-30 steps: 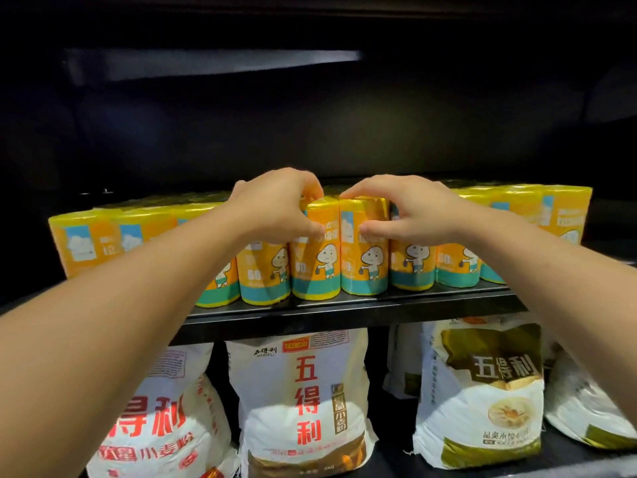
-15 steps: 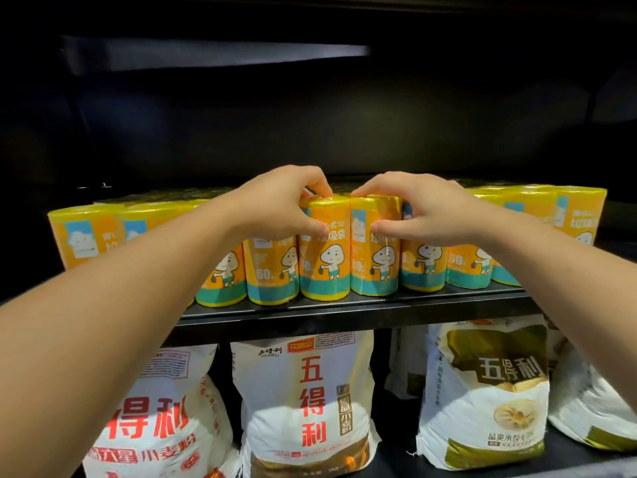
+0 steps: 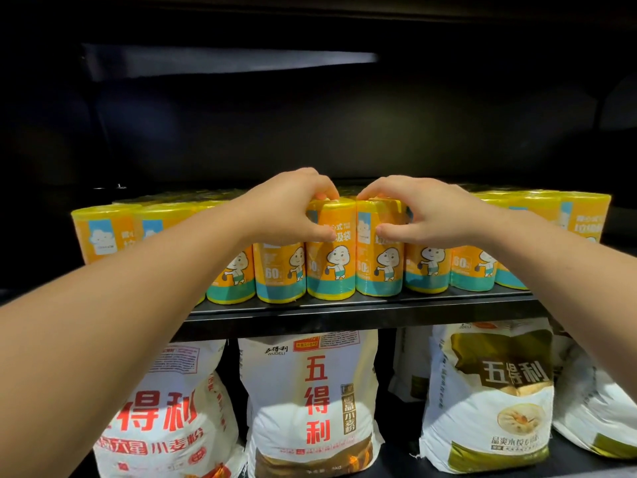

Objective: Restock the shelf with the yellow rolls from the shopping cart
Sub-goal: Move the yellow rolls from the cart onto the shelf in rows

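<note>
Gripping two rolls at once is where the risk sits. The left hand (image 3: 293, 210) is curled over the top of one roll (image 3: 331, 267), thumb on its front, and the right hand (image 3: 425, 215) grasps the next roll (image 3: 379, 267), just at 3 o'clock of the first, in the same way. Both stand upright in the front row (image 3: 427, 270) on the shelf (image 3: 344, 310), touching each other and, it seems, their neighbours at 9 and 3 o'clock. This row is very near the shelf edge at 6 o'clock. If a hand lets go with a small pull toward 6 o'clock, or a finger catches the smooth wrap, I think a roll can tip over the edge and drop onto the flour bags (image 3: 310, 401) below. A hard push toward 12 o'clock may disturb the rolls behind, which are only partly visible. A sideways push could knock the tight row over, one roll after another. The cart is not in view, so I cannot tell how many rolls remain.
</note>
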The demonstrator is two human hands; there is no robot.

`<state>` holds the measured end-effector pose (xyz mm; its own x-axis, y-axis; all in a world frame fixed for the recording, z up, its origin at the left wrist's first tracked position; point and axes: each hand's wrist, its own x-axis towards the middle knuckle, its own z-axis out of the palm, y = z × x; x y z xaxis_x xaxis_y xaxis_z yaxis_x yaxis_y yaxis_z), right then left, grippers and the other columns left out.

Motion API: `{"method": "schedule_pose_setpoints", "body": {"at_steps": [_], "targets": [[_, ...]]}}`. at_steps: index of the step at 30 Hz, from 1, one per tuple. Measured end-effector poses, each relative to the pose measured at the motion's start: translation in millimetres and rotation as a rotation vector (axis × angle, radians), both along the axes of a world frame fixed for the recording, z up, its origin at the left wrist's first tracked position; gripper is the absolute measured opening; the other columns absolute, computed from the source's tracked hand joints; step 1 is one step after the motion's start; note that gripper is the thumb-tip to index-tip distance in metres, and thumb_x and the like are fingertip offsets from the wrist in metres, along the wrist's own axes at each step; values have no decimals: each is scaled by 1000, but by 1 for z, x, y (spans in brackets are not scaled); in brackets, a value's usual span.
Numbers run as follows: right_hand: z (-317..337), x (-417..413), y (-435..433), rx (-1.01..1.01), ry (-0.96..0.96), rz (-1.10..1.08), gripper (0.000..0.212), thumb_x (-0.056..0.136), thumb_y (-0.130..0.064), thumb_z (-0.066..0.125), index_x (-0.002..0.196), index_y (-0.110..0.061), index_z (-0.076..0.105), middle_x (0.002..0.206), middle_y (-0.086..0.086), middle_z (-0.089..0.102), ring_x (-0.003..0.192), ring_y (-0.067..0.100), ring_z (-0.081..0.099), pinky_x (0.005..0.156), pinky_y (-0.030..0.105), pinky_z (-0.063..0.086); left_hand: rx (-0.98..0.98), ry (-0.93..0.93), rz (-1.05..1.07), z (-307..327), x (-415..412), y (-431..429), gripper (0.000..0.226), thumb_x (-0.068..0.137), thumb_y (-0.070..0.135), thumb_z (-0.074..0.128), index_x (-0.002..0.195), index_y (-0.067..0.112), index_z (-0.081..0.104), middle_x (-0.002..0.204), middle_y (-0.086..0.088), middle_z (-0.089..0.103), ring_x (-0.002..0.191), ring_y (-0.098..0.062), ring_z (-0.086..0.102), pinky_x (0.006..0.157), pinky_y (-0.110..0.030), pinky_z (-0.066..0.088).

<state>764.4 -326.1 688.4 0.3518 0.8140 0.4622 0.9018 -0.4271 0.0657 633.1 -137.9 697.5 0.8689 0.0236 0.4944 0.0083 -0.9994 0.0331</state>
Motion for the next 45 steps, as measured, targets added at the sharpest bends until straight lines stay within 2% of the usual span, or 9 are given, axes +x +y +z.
{"method": "schedule_pose_setpoints", "body": {"at_steps": [2, 4, 6, 10, 17, 26, 35, 40, 45], "targets": [[2, -4, -1, -38, -68, -37, 54, 92, -48, 59, 141, -39, 37, 139, -12, 53, 107, 8, 56, 101, 37, 46, 2, -18, 10, -3, -6, 2, 59, 85, 48, 69, 137, 29, 49, 130, 8, 52, 116, -12, 53, 92, -32, 52], [2, -6, -1, -70, -162, -73, 55, 92, -50, 56, 142, -38, 36, 142, -12, 52, 117, 10, 57, 119, 48, 23, 6, -67, 54, -4, -14, 6, 57, 87, 50, 65, 138, 29, 49, 133, 7, 52, 119, -13, 52, 95, -38, 51], [2, -7, 0, -75, -213, -91, 59, 92, -52, 56, 144, -36, 35, 146, -11, 49, 129, 12, 52, 121, 51, 13, 17, -114, 120, -5, -22, 11, 54, 88, 53, 62, 135, 29, 51, 132, 7, 53, 119, -14, 52, 96, -42, 50], [0, -18, 10, 38, -187, -21, 75, 89, -54, 58, 153, -31, 24, 154, -7, 40, 139, 14, 41, 119, 46, 23, 33, -125, 243, -8, -33, 19, 56, 85, 62, 60, 128, 27, 55, 126, 7, 54, 113, -14, 54, 96, -43, 47], [-6, -25, 40, 34, -101, 58, 59, 93, -53, 54, 147, -41, 33, 147, -15, 46, 126, 11, 51, 95, 38, 52, -39, -151, 281, -16, -34, 18, 56, 79, 64, 65, 122, 29, 56, 120, 9, 55, 107, -13, 55, 95, -42, 47], [-9, -15, 45, 68, -103, 79, 52, 92, -58, 50, 141, -45, 38, 134, -19, 52, 117, 5, 52, 80, 32, 50, -179, -123, 204, -15, -39, 23, 46, 82, 45, 73, 124, 32, 56, 110, 15, 48, 118, -15, 49, 101, -50, 46], [-10, -16, 45, 70, -98, 60, 52, 92, -58, 50, 141, -45, 37, 134, -19, 51, 117, 5, 51, 78, 30, 47, -239, -49, 149, -10, -42, 29, 45, 85, 33, 73, 125, 36, 52, 124, 7, 58, 108, -15, 59, 87, -42, 57], [-9, -15, 46, 59, -94, 55, 52, 92, -57, 50, 141, -44, 37, 133, -18, 52, 112, 1, 49, 67, 20, 40, -233, -18, 146, -9, -44, 28, 46, 87, 26, 71, 127, 35, 49, 126, 6, 56, 108, -17, 58, 91, -44, 55], [-8, -19, 46, 53, -80, 35, 52, 93, -54, 53, 141, -42, 38, 134, -16, 53, 115, 5, 52, 71, 24, 44, -217, -1, 144, -9, -45, 27, 44, 89, 26, 69, 126, 33, 47, 120, 8, 57, 106, -16, 58, 97, -47, 50]]}}
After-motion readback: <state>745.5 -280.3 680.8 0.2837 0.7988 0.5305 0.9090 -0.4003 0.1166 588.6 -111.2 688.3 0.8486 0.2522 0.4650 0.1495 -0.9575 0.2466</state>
